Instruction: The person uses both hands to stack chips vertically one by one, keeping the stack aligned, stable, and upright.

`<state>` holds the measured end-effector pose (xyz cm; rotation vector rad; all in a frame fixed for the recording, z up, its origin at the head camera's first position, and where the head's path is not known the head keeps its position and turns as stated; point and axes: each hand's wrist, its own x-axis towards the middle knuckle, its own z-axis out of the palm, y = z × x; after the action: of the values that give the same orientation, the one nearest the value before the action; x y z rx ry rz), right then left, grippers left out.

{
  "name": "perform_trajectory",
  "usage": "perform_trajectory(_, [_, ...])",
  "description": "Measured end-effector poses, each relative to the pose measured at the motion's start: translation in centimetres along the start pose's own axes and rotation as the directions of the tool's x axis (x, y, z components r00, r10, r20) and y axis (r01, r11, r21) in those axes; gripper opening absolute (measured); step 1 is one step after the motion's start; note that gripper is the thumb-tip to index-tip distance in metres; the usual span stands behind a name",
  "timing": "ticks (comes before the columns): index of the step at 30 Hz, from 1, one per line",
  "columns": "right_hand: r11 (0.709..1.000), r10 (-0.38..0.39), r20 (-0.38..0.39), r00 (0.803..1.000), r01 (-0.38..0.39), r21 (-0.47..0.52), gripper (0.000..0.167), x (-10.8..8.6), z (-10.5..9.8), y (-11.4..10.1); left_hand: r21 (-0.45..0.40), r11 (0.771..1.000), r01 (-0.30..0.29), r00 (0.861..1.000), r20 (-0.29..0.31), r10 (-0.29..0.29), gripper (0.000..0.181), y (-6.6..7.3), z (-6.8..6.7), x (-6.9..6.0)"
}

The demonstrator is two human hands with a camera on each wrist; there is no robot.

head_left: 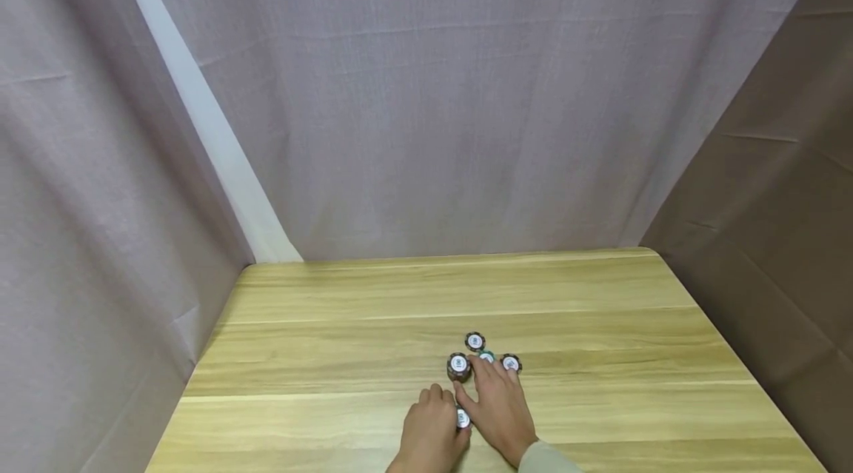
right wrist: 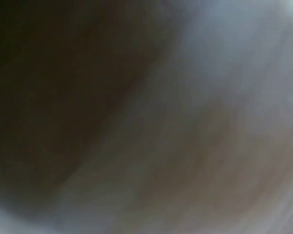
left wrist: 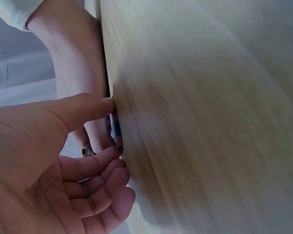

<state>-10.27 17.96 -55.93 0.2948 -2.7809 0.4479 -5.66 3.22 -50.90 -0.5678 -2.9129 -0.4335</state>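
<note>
A dark-edged poker chip (head_left: pixel 463 417) with a white centre lies low on the table. My left hand (head_left: pixel 428 430) pinches it; the left wrist view shows the thumb at one end of the chip (left wrist: pixel 116 130) and the index finger at the other. Just beyond stands a short stack of dark poker chips (head_left: pixel 458 364). My right hand (head_left: pixel 496 410) reaches forward with fingers extended, thumb and index tips beside the stack. Its other fingertips lie by a green-edged chip (head_left: pixel 486 357) and a dark chip (head_left: pixel 511 362), partly covering both. The right wrist view is too dark and blurred to read.
Another dark chip (head_left: pixel 475 341) lies flat beyond the stack. The wooden table (head_left: pixel 320 354) ends at grey curtains (head_left: pixel 426 125) behind and at the left, with a brown curtain (head_left: pixel 766 236) on the right.
</note>
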Motion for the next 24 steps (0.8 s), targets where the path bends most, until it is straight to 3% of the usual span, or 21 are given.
perform_trajectory(8, [1.000, -0.007, -0.041, 0.999, 0.007, -0.007, 0.049, 0.5, -0.5, 0.9, 0.045, 0.997, -0.068, 0.996, -0.057, 0.070, 0.037, 0.5, 0.6, 1.2])
perform_trajectory(12, [1.000, 0.000, -0.041, 0.999, 0.000, -0.004, 0.049, 0.4, -0.4, 1.4, 0.037, 0.997, -0.070, 0.997, -0.023, 0.071, 0.043, 0.6, 0.8, 1.8])
perform_trajectory(18, [1.000, -0.007, -0.027, 1.000, 0.007, 0.016, 0.052, 0.0, 0.1, 0.9, -0.015, 0.999, -0.047, 0.998, 0.041, 0.048, 0.054, 0.0, 0.4, 1.7])
perform_trajectory(24, [0.999, -0.025, -0.047, 0.999, 0.026, 0.020, 0.052, 0.2, 0.3, 0.1, 0.000, 0.998, -0.062, 0.997, 0.053, 0.062, 0.047, -1.2, -0.3, 1.2])
